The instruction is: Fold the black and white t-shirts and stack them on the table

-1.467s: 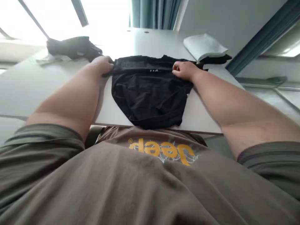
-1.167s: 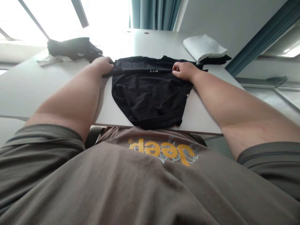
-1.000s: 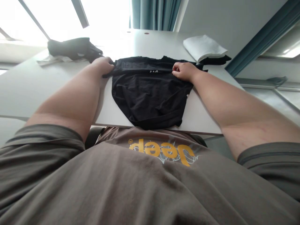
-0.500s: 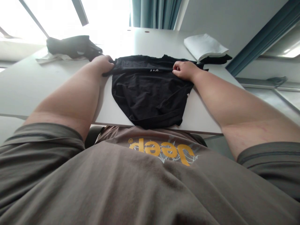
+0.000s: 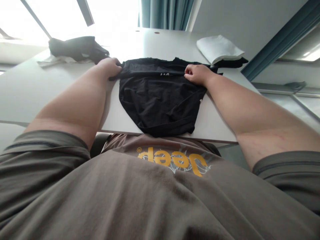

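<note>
A black T-shirt (image 5: 160, 103) lies spread on the white table in front of me, its lower end hanging slightly over the near edge. Small pale print shows near its upper part, partly hidden in a fold. At the shirt's upper left, my left hand (image 5: 113, 66) is closed on the cloth by the sleeve. My right hand (image 5: 196, 74) has its fingers curled and pinches the fabric on the upper right. Both forearms reach along the sides of the shirt.
Dark clothes (image 5: 77, 50) lie heaped at the table's far left on a pale cloth (image 5: 53, 61). At the far right, a folded white cloth (image 5: 220, 48) rests on a black one (image 5: 232, 62). The white table (image 5: 172, 41) extends toward a blue-green curtain (image 5: 166, 15) and bright windows.
</note>
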A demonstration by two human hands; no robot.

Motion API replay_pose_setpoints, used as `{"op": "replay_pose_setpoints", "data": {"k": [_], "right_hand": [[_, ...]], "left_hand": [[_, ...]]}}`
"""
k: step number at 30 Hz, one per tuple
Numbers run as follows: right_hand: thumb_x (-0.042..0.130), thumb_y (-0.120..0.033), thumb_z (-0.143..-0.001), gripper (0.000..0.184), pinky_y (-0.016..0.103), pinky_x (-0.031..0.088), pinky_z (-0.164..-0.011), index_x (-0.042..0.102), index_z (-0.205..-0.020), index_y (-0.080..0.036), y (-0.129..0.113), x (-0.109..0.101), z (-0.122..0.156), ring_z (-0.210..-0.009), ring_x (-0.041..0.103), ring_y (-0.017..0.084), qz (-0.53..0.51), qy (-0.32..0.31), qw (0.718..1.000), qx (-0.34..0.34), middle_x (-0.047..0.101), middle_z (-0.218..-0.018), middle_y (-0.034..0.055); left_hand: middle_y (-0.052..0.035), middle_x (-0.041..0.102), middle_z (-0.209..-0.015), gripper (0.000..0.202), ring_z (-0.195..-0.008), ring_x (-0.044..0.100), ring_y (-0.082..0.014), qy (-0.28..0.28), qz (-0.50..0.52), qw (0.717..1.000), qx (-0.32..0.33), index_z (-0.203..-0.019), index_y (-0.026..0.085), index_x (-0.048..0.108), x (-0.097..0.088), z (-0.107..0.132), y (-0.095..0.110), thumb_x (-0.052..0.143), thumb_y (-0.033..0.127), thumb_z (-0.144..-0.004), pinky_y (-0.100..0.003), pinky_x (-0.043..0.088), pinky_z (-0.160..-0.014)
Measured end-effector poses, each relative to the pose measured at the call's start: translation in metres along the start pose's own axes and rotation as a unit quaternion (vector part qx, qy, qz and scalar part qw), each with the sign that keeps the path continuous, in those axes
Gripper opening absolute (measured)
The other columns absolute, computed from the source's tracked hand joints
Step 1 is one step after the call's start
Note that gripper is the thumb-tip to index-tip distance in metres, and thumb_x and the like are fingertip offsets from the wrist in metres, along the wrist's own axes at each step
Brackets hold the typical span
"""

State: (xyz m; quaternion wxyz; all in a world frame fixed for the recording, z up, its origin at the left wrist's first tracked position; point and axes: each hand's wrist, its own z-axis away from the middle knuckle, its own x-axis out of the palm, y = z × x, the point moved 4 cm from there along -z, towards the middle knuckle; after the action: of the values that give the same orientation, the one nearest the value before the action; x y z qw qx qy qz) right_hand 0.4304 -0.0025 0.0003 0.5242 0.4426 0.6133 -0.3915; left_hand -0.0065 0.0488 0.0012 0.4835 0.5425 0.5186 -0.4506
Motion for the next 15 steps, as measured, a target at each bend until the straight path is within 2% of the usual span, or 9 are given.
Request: {"op": "replay_pose_setpoints", "data": {"k": [6, 11, 15], "right_hand": [[0.060, -0.028, -0.102, 0.021, 0.032, 0.039, -0.086, 0.067, -0.120, -0.018, 0.0008, 0.0005, -0.0013, -0.095, 0.060, 0.022, 0.008, -0.001, 1.000, 0.001, 0.073, -0.119, 0.0121], [0.059, -0.028, -0.103, 0.017, 0.033, 0.038, -0.086, 0.064, -0.116, -0.018, 0.0010, 0.0007, -0.0014, -0.094, 0.058, 0.022, 0.001, -0.006, 1.000, 0.006, 0.073, -0.118, 0.0115], [0.059, -0.026, -0.103, 0.016, 0.033, 0.037, -0.087, 0.063, -0.116, -0.018, -0.0013, -0.0008, 0.0007, -0.095, 0.058, 0.022, -0.003, -0.008, 1.000, 0.008, 0.072, -0.119, 0.0118]], "left_hand": [[-0.0060, 0.065, -0.145, 0.065, -0.121, 0.060, -0.0314, -0.005, 0.011, 1.000, 0.008, -0.148, 0.019, 0.066, 0.0000, -0.0008, -0.0006, 0.065, 0.052, -0.092, -0.046, 0.050, -0.103], [-0.0028, 0.068, -0.141, 0.066, -0.116, 0.059, -0.0297, -0.005, 0.004, 1.000, 0.006, -0.148, 0.025, 0.067, 0.0005, -0.0006, -0.0022, 0.062, 0.057, -0.091, -0.044, 0.051, -0.102], [-0.0037, 0.068, -0.141, 0.064, -0.117, 0.060, -0.0299, -0.010, -0.002, 1.000, 0.005, -0.148, 0.023, 0.068, -0.0018, 0.0028, 0.0011, 0.062, 0.052, -0.092, -0.044, 0.051, -0.103]]}}
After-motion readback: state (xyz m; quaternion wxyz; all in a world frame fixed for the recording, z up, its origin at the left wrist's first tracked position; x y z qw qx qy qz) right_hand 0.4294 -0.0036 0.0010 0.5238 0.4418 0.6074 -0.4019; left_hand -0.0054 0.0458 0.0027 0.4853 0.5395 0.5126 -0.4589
